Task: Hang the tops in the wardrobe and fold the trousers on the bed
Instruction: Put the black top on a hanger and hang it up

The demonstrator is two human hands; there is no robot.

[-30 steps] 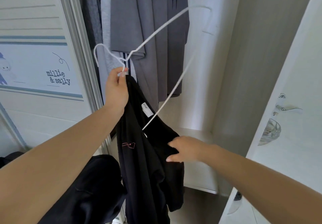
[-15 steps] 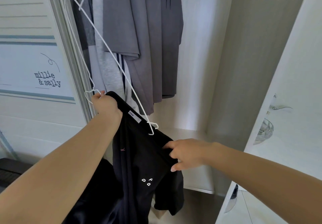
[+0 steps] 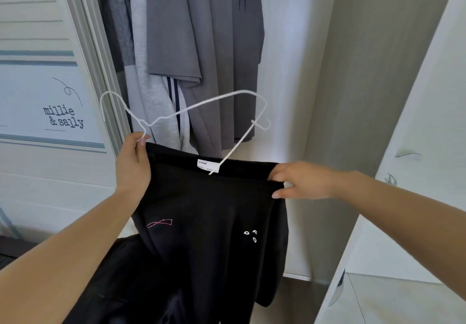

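A black top [image 3: 214, 222] with a white neck label and small pink and white prints hangs stretched between my hands in front of the open wardrobe. My left hand [image 3: 132, 164] grips its left neck edge together with the neck of a white wire hanger [image 3: 191, 108]. One hanger arm runs down into the neck opening by the label. My right hand [image 3: 302, 181] pinches the right edge of the collar. The top's lower part drops out of view.
Several grey tops [image 3: 201, 46] hang inside the wardrobe behind the hanger. A sliding door [image 3: 45, 96] printed "millie & sally" stands at the left. A white wardrobe door [image 3: 416, 172] stands open at the right. Dark fabric [image 3: 121, 286] lies under my left arm.
The hanger has swung from upright to lying across above the collar. My right hand has moved right and up, pulling the neck opening wide. My left hand kept its grip.
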